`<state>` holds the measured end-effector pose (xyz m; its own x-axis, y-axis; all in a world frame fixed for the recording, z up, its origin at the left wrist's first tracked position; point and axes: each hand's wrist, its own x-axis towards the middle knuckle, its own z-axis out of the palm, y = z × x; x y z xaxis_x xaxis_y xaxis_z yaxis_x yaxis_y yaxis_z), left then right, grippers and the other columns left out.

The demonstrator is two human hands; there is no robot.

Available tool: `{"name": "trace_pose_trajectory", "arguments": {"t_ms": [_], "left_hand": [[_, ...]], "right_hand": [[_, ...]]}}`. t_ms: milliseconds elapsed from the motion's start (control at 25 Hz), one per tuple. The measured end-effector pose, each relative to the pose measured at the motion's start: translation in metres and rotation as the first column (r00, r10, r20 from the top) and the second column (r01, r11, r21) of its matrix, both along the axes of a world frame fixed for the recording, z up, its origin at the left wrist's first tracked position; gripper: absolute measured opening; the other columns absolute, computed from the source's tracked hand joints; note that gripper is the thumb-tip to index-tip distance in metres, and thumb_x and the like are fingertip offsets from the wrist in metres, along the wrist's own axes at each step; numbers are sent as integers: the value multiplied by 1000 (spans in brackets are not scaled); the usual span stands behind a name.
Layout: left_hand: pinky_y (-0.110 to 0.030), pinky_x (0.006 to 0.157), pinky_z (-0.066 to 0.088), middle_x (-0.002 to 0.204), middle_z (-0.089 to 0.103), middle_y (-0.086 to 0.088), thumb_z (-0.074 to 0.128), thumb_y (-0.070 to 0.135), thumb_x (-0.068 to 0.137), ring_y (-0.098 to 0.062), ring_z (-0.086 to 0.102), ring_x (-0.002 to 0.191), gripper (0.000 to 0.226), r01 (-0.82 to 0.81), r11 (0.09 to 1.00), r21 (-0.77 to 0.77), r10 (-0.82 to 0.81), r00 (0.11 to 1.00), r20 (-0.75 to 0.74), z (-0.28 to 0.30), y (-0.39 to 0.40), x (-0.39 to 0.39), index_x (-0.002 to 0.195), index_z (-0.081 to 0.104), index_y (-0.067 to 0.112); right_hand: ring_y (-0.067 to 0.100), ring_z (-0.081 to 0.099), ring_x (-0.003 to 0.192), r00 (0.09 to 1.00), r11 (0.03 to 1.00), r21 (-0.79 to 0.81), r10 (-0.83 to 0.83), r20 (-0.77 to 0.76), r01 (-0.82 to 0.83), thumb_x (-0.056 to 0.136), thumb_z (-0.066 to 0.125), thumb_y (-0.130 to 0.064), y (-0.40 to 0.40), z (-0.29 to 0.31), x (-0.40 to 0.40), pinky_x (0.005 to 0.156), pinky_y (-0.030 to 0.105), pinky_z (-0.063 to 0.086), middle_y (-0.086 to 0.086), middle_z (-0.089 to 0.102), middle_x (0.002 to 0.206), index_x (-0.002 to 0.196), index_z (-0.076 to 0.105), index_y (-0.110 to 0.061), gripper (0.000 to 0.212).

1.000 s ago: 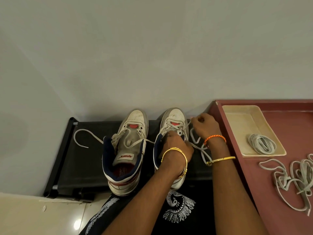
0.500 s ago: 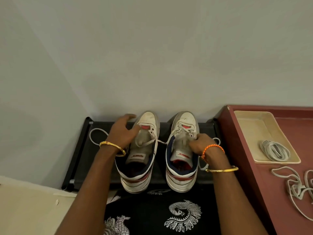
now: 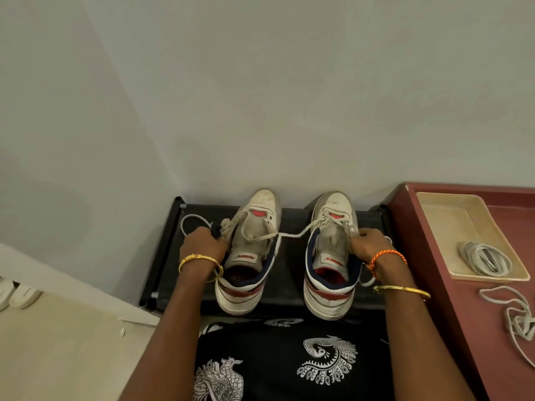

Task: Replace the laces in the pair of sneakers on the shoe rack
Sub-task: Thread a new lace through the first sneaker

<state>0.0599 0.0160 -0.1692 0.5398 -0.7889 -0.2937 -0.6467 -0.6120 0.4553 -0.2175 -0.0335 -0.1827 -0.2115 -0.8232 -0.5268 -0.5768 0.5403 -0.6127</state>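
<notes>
The two white high-top sneakers stand side by side, toes to the wall, on the black shoe rack [image 3: 289, 290], which serves as landmark here. The left sneaker [image 3: 249, 256] sits at the rack's middle-left, the right sneaker [image 3: 330, 256] toward its right end, and the gap between them is wider than half a second ago, when they stood almost touching.

The left hand [image 3: 201, 244] has dropped from the top of the left sneaker's tongue to that shoe's outer side, fingers curled against the collar; whether it pinches the lace loop [image 3: 191, 224] lying on the rack's left part I cannot tell. The right hand [image 3: 369, 246] stays at the right sneaker's outer collar, fingers curled tight on its upper edge and the lace there. A single lace strand [image 3: 292, 234] stretches between the two shoes above the rack, tauter than before.

Right of the rack stands a red table [image 3: 451, 328], bearing a cream tray [image 3: 440, 209] with a coiled lace bundle [image 3: 485, 259]; loose laces [image 3: 518, 319] lie on the table nearer the person. A black printed garment [image 3: 289, 363] covers the lap in front of the rack.
</notes>
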Motion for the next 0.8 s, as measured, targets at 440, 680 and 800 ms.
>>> {"name": "trace_pose_trajectory", "arguments": {"t_ms": [440, 680, 800], "left_hand": [[-41, 91, 42, 119, 59, -15, 57, 22, 88, -34, 53, 111, 36, 155, 947, -281, -121, 983, 136, 37, -27, -31, 120, 56, 7], [-29, 72, 51, 98, 70, -10, 61, 33, 85, -25, 64, 91, 31, 450, 888, -93, -452, 817, -358, 0, -61, -141, 101, 69, 7], [-30, 72, 50, 117, 61, -11, 59, 35, 83, -27, 60, 101, 47, 529, 845, 72, -491, 823, -284, -16, -70, -154, 121, 59, 9]], "right_hand": [[24, 56, 87, 966, 967, -142, -187, 180, 213, 91, 52, -18, -6, 39, -18, 70, 33, 44, 13, 57, 111, 133, 38, -3, 47], [11, 45, 61, 960, 982, -160, -50, 276, 97, 91, 29, 13, -8, 39, -17, 51, 19, 39, 13, 64, 86, 98, 53, 0, 28], [11, 54, 63, 975, 968, -245, 7, 222, 48, 93, 30, 14, -19, 24, -14, 58, 17, 50, 23, 58, 97, 115, 52, 10, 31]]}}
